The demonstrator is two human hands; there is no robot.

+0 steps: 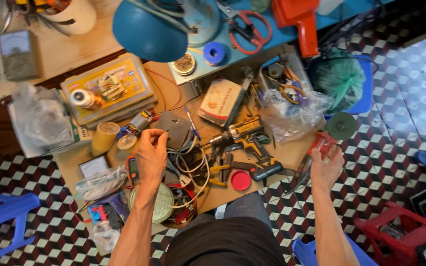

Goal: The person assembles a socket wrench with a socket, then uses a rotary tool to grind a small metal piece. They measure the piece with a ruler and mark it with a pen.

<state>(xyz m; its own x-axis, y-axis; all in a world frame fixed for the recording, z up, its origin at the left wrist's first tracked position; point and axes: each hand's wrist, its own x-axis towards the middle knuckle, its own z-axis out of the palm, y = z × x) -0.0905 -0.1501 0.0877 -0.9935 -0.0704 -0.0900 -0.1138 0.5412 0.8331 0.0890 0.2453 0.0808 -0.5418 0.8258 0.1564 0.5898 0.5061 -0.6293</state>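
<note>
A: Location of right hand point(325, 170)?
B: Right of the cordless drill point(245, 140), grip closed around a clear red-tinted container point(323, 144); contents indiscernible.
A: Left hand point(151, 155)?
B: Left of the drill, grip pinching a dark plate point(176, 129) over the surface point(292, 152).

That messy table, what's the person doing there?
A person sits at a low wooden table crowded with tools. Their left hand pinches a wire above a tangle of wires. Their right hand holds a small red see-through piece at the table's edge. A yellow cordless drill lies between the hands.
</note>
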